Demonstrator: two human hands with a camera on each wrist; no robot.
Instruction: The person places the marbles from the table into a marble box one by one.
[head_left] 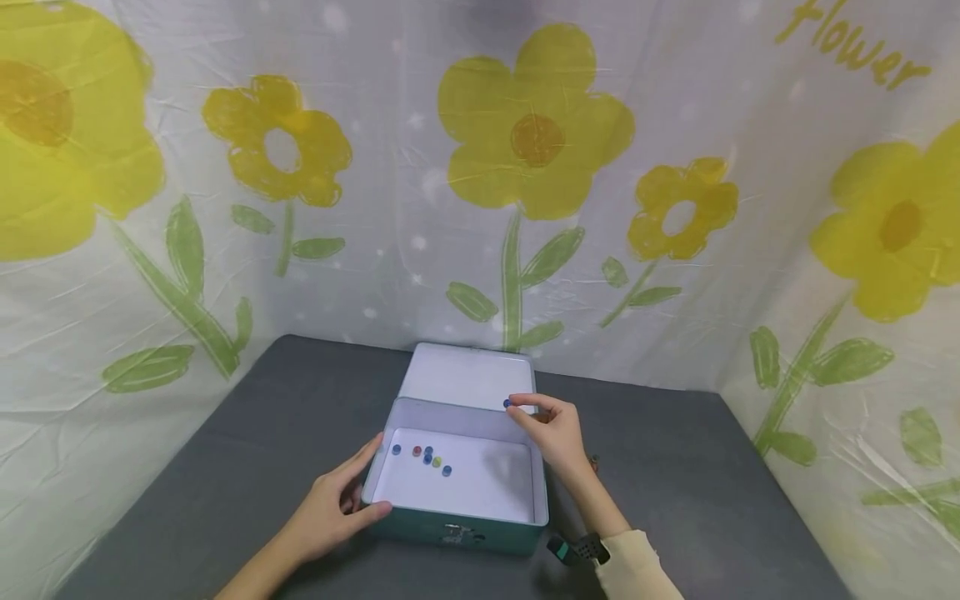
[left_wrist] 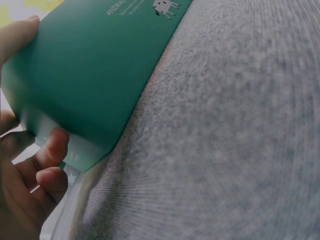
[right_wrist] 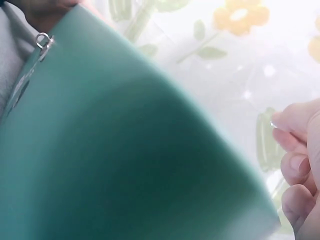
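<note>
Right hand [head_left: 553,427] pinches a blue piece [head_left: 507,403], light touch best; left hand [head_left: 330,500] grips the box [head_left: 502,537], steadying its near-left corner!

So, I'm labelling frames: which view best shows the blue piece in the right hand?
Head view: the blue piece shows its colour, pinched by the right hand. Right wrist shows only a pale glint; left wrist, nothing.

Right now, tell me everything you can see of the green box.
Green rectangular box, metal by its look, upright and open on the dark grey table surface. Its lid is tipped back behind, white inside. The front carries a small silvery ring, lettering and a spotted animal print. The white interior holds six small pieces: four blue, one red, one yellow-green. The left hand has its grip on the front-left corner.
</note>
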